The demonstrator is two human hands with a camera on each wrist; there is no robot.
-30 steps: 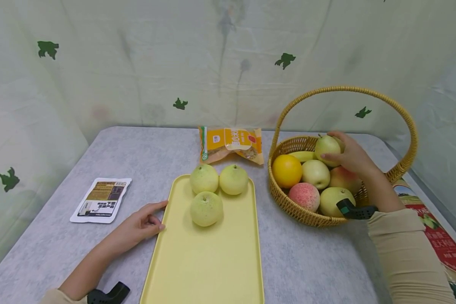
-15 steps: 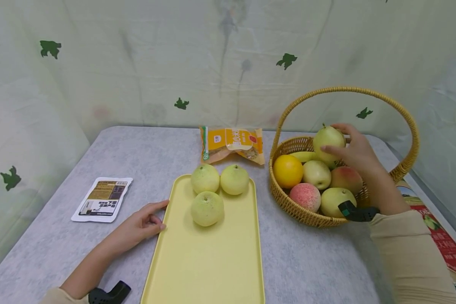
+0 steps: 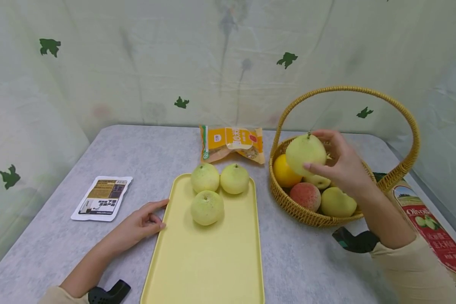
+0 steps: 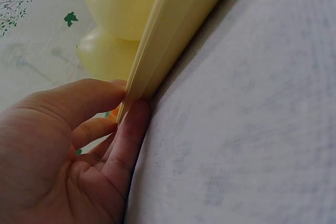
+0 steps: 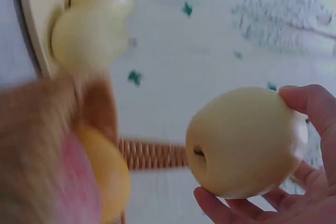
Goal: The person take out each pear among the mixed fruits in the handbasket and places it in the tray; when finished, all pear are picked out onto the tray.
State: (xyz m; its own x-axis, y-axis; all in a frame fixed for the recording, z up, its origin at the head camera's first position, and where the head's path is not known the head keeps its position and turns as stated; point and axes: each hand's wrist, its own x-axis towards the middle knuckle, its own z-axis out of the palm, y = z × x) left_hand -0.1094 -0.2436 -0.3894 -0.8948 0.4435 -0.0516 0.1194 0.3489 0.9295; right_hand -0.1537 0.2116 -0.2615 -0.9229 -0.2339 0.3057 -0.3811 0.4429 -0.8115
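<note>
Now aloft: a pale green pear [image 3: 305, 155] above the wicker basket [image 3: 283, 205]

The pear hangs over the basket's 11 o'clock side, clamped in the right hand [image 3: 343, 162], thumb on its near face and fingers on its far one. Beneath, an orange [image 3: 284, 173] lies near 9 o'clock, a peach [image 3: 305, 196] near 7 and another pear [image 3: 338, 202] at 5 (what lies under the hand is mostly hidden). I judge the step in hand to be lifting one pear out; the next move seems to call for a steady grip and enough height to clear the rim and the arched handle [image 3: 349, 89]

To the basket's 8 o'clock, the left hand [image 3: 142, 222] grips the near-vertical edge of a yellow tray [image 3: 209, 266] at its 9 o'clock side. Three pears [image 3: 207, 207] stand toward the tray's 12 o'clock end, with an orange snack bag [image 3: 232, 145] just beyond. A white pouch [image 3: 101, 198] lies at the tray's 10 o'clock, and a red-labelled bag [image 3: 437, 232] at the basket's 4 o'clock
</note>
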